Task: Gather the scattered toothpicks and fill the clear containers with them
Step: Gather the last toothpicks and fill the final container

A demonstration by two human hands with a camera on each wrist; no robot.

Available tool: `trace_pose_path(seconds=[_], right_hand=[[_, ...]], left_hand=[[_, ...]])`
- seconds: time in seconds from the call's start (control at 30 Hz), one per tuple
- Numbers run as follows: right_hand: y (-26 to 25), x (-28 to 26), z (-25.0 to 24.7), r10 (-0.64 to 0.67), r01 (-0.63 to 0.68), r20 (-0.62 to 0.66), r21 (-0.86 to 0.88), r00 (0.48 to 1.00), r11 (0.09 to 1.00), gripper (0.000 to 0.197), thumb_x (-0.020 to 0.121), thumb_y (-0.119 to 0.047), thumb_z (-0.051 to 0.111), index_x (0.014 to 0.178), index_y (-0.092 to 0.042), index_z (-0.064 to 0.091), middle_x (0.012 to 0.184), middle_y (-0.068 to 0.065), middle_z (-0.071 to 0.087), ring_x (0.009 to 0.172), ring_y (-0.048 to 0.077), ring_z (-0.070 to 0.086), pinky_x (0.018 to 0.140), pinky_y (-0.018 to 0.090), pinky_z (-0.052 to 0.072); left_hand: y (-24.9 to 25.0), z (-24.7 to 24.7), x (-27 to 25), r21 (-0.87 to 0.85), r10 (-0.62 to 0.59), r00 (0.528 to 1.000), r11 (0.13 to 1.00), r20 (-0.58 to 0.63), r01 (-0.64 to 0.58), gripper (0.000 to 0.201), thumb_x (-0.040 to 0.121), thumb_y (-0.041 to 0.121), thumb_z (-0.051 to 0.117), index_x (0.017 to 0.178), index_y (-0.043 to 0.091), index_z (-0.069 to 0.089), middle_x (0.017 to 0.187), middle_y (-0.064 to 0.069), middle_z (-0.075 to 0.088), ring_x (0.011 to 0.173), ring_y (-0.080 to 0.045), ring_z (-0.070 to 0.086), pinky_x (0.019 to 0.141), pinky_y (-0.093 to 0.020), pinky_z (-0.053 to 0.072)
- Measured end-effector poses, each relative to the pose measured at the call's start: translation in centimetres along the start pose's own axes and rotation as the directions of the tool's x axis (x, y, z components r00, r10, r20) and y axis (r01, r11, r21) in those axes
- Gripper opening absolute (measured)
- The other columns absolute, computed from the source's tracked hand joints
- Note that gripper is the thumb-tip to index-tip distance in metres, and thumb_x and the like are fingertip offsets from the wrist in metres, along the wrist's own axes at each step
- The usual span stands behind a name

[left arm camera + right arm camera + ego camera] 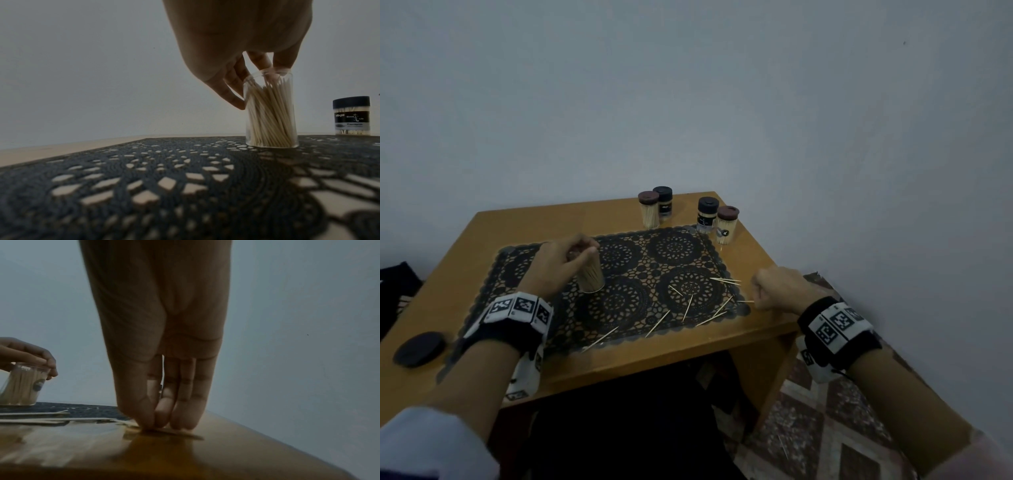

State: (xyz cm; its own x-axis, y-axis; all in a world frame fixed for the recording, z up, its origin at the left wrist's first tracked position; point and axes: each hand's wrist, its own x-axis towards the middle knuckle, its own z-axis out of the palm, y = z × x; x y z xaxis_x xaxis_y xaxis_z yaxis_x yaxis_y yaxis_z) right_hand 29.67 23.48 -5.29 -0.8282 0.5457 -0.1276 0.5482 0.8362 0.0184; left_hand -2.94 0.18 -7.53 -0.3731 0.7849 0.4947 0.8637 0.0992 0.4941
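A clear open container [591, 277] [271, 113] [22, 386], packed with toothpicks, stands upright on the left half of the black lace mat [626, 308]. My left hand [561, 263] [246, 81] holds it at the rim, thumb on the side wall and fingers over the top. Several loose toothpicks [688, 306] lie scattered over the mat's right half and front edge. Beside the mat's right edge, my right hand [767, 291] [162, 423] points down at the bare table. Its thumb and fingertips pinch a toothpick [185, 434] [744, 301] lying flat on the wood.
Several lidded toothpick jars [707, 216] [351, 116] stand along the back of the wooden table [688, 353], near the wall. A black round lid [419, 349] lies at the table's left front. A patterned rug [825, 411] covers the floor past the table's right edge.
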Motion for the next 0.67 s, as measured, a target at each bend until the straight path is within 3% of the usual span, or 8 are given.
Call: trace_pose_path(seconds=[0.1,0.2,0.3,0.37,0.53,0.6,0.67], right_hand=[[-0.1,0.3,-0.3,-0.015,0.016,0.115,-0.012,0.993,1.0,0.012,0.082,-0.018,0.056,0.09,-0.011,0.061,0.094,0.005,0.066,0.088,0.022,0.061,0.07,0.029,0.048],[-0.3,0.3,-0.4,-0.053,0.057,0.164,-0.019,0.985,0.998,0.007,0.082,-0.017,0.058,0.088,-0.013,0.059,0.088,0.004,0.063,0.086,0.021,0.06,0.058,0.023,0.039],[-0.3,0.4,-0.2,-0.072,0.07,0.075,0.024,0.995,0.997,0.007,0.081,-0.011,0.061,0.086,-0.016,0.059,0.075,-0.006,0.057,0.077,0.016,0.056,0.052,0.015,0.034],[-0.3,0.4,0.0,-0.058,0.058,0.008,0.056,0.998,0.997,0.01,0.08,-0.008,0.063,0.082,-0.018,0.061,0.069,-0.01,0.054,0.073,0.012,0.055,0.049,0.013,0.033],[-0.7,0.6,0.9,0.002,-0.002,-0.017,-0.019,1.0,1.0,0.012,0.079,-0.025,0.065,0.077,-0.02,0.054,0.08,-0.003,0.06,0.08,0.018,0.06,0.063,0.026,0.046],[-0.6,1.1,1.0,0.03,-0.03,-0.003,0.0,1.0,1.0,0.017,0.082,-0.031,0.063,0.077,-0.022,0.05,0.082,-0.003,0.058,0.083,0.019,0.059,0.065,0.028,0.045],[-0.4,2.0,0.9,0.055,-0.052,-0.032,0.104,0.998,0.993,0.014,0.085,-0.029,0.063,0.079,-0.023,0.052,0.082,-0.004,0.057,0.081,0.016,0.056,0.06,0.024,0.039]], left_hand=[[0.1,-0.1,0.0,0.002,-0.006,1.0,1.0,0.001,0.006,0.018,0.096,0.027,0.055,0.094,0.045,0.054,0.091,0.001,0.068,0.081,-0.015,0.064,0.065,-0.024,0.047],[-0.1,0.0,-0.1,-0.007,-0.02,1.0,1.0,0.004,0.02,0.009,0.095,0.035,0.052,0.094,0.044,0.055,0.091,0.0,0.069,0.081,-0.014,0.065,0.064,-0.024,0.05],[-0.2,0.1,0.1,-0.001,-0.016,1.0,1.0,0.005,0.016,0.013,0.096,0.031,0.053,0.094,0.044,0.054,0.091,0.002,0.068,0.08,-0.01,0.063,0.063,-0.017,0.047],[-0.1,0.1,0.2,0.001,-0.019,1.0,1.0,0.01,0.019,0.016,0.097,0.028,0.054,0.095,0.044,0.054,0.092,0.002,0.068,0.08,-0.012,0.063,0.064,-0.02,0.046],[-0.2,0.1,0.1,0.016,-0.013,1.0,1.0,0.014,0.013,0.016,0.098,0.028,0.054,0.096,0.043,0.054,0.091,0.002,0.068,0.08,-0.013,0.064,0.065,-0.023,0.047],[-0.3,0.2,0.2,0.021,-0.021,1.0,1.0,0.009,0.021,0.009,0.098,0.026,0.054,0.099,0.034,0.058,0.092,0.001,0.068,0.081,-0.017,0.064,0.065,-0.024,0.047],[-0.4,0.2,0.2,0.016,-0.032,1.0,0.999,-0.001,0.032,0.009,0.098,0.026,0.054,0.103,0.026,0.061,0.092,0.0,0.068,0.083,-0.019,0.065,0.066,-0.027,0.049]])
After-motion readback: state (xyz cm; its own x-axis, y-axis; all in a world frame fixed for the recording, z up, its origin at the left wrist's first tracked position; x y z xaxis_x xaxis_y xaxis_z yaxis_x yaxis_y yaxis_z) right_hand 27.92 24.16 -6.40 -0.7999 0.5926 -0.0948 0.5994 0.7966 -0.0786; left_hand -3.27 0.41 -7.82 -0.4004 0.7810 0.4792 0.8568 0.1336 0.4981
